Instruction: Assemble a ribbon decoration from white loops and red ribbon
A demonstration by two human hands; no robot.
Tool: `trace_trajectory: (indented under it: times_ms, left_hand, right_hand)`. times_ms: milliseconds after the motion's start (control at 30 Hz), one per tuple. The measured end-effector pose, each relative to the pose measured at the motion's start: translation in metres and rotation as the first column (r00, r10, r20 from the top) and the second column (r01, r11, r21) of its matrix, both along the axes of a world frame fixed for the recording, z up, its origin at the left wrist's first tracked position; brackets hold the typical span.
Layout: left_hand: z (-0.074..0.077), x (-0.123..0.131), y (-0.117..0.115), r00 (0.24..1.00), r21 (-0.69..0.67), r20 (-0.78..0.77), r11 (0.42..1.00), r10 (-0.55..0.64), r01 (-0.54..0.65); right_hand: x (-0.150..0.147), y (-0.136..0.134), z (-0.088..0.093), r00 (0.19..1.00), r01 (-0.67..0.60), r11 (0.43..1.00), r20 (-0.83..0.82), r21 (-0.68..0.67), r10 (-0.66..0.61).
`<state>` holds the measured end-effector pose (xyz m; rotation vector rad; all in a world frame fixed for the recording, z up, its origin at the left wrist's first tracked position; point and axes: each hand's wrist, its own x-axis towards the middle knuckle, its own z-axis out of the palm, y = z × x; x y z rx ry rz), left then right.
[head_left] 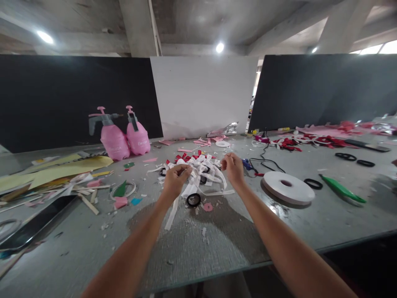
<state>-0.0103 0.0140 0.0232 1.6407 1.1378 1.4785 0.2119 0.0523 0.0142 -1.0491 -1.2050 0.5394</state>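
Note:
My left hand (177, 179) is pinched closed at the left side of a pile of white ribbon pieces (212, 176), with a bit of white ribbon at its fingertips. Just right of the pile, my right hand (233, 167) is raised with its fingers curled together; what they hold, if anything, is too small to tell. Red ribbon bows (186, 157) lie behind the white ones. In front of the pile rests a black ring (194, 200), beside a small pink paper disc (207, 207). A strip of white ribbon (171, 215) trails toward me.
Right of my arms lie a white ribbon roll (288, 187), a green tool (343, 189) and a blue-handled tool (247, 164) near a black cord. Two pink spray bottles (115, 142) stand back left. A phone (37, 223) and paper scraps (62, 171) cover the left side.

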Motion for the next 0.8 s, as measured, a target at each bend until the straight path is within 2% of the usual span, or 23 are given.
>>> trace_trajectory:
  times_ms: [133,233,300,367,433,500,567,667,800]
  left_hand:
    - [-0.002,0.002,-0.001,0.998,0.014,-0.039,0.999,-0.043,0.043]
    - [0.000,0.005,-0.005,0.996,-0.013,-0.029,0.996,-0.086,0.085]
    - [0.002,0.006,-0.008,0.993,-0.039,-0.015,0.992,-0.121,0.120]
    - [0.004,0.007,-0.011,0.987,-0.052,-0.028,0.986,-0.157,0.156]
    - [0.005,0.007,-0.012,0.976,-0.056,-0.071,0.978,-0.204,0.200]
    - [0.005,0.006,-0.011,0.965,-0.052,-0.136,0.974,-0.224,0.219]
    - [0.003,0.005,-0.010,0.960,-0.034,-0.198,0.981,-0.196,0.193]
    - [0.001,0.005,-0.008,0.955,0.004,-0.264,0.991,-0.131,0.137]
    - [0.000,0.005,-0.006,0.961,-0.028,-0.216,0.985,-0.171,0.169]
  right_hand:
    - [0.005,-0.003,0.003,0.976,0.089,0.995,0.196,0.040,-0.096]
    - [0.001,-0.008,0.006,0.951,0.121,0.985,0.272,0.121,-0.150]
    - [-0.006,-0.013,0.007,0.953,-0.005,0.991,0.300,0.135,-0.036]
    - [-0.015,-0.017,0.007,0.915,-0.257,0.965,0.335,0.057,0.224]
    - [-0.025,-0.022,0.003,0.808,-0.490,0.869,0.335,-0.074,0.484]
    - [-0.033,-0.025,0.000,0.729,-0.594,0.783,0.290,-0.181,0.620]
    - [-0.037,-0.027,-0.001,0.740,-0.593,0.777,0.237,-0.212,0.630]
    - [-0.039,-0.028,0.002,0.816,-0.530,0.829,0.161,-0.178,0.556]
    - [-0.036,-0.030,0.011,0.821,-0.538,0.820,0.098,-0.194,0.562]
